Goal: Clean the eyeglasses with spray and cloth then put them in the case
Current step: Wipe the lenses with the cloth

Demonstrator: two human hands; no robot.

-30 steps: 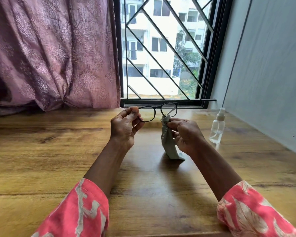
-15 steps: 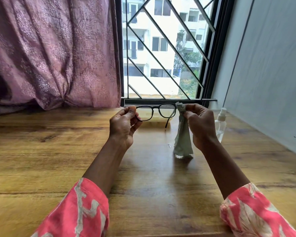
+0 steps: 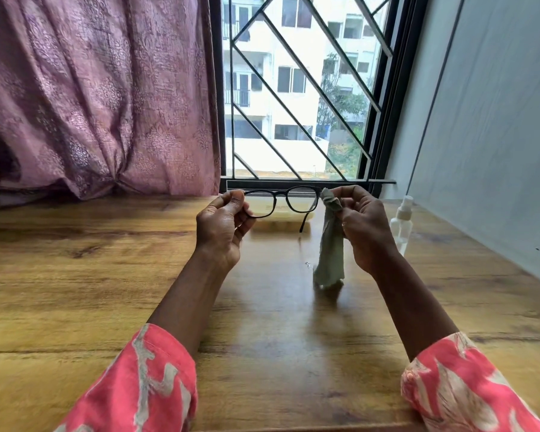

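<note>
Black-framed eyeglasses (image 3: 282, 194) are held up over the wooden table (image 3: 75, 291), in front of the window sill. My left hand (image 3: 222, 226) pinches their left end between thumb and fingers. My right hand (image 3: 363, 226) grips a grey-green cloth (image 3: 331, 254) at the right end of the frame; the cloth hangs down and its lower end touches the table. One temple arm hangs below the right lens. A pale case (image 3: 281, 215) lies on the table behind the glasses, partly hidden by them.
A small clear spray bottle (image 3: 401, 224) stands on the table right of my right hand, near the grey wall (image 3: 496, 135). A pink curtain (image 3: 91, 104) hangs at the back left, and a barred window (image 3: 293, 88) is straight ahead.
My right hand with the cloth rose from below the right lens to the frame's right end. The glasses sit slightly higher and more level. My left hand kept its hold.
</note>
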